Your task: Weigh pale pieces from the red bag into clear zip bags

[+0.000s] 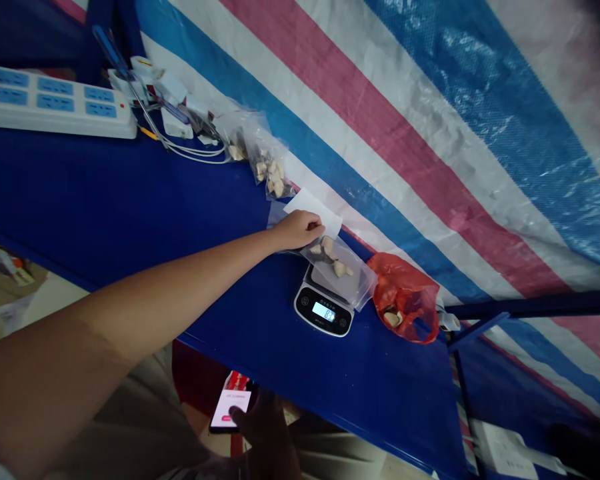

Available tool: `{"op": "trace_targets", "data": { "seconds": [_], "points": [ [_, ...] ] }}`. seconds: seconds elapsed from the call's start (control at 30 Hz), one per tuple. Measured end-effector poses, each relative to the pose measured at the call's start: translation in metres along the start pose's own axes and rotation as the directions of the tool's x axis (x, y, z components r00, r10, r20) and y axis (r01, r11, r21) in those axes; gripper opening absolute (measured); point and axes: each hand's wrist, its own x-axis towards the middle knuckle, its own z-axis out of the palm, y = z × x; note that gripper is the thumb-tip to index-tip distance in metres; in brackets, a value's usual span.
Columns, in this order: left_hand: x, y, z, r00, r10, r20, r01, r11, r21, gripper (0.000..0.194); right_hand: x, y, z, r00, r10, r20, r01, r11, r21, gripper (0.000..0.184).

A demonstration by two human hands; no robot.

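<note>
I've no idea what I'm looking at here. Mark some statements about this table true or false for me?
1. A clear bag with pale pieces inside rests on the scale. True.
2. The scale's display is dark. False: the display is lit.
3. The left hand is at one end of that clear bag. True.
4. The phone is lying on the table. False: the right hand holds the phone below the edge of the table.
5. More small clear bags lie near the striped sheet. True.
6. The red bag sits on top of the scale. False: the red bag is beside it.
</note>
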Motion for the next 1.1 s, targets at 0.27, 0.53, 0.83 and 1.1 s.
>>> {"op": "trace_targets", "data": {
  "seconds": [0.27,0.53,0.83,1.1],
  "points": [
    [0.0,0.0,0.0,1.0,-0.002,-0.002,0.002,1.0,-0.003,0.028,-0.01,0.009,0.014,0.994,0.035,-0.103,-0.045,0.994,-0.104,0.078],
    [0.0,0.0,0.001,1.0,-0.001,0.005,0.001,1.0,0.019,0.027,-0.011,-0.007,0.002,0.994,0.094,-0.047,-0.099,0.989,-0.114,0.102],
    [0.001,-0.002,0.001,1.0,0.01,0.005,-0.01,1.0,0.022,0.027,-0.009,-0.008,0.005,0.997,0.074,-0.021,-0.076,0.99,-0.117,0.135],
    [0.0,0.0,0.001,1.0,-0.001,0.001,0.001,1.0,0.023,0.027,-0.006,-0.017,-0.01,0.997,0.056,-0.052,-0.066,0.977,-0.201,0.102]
  ]
}}
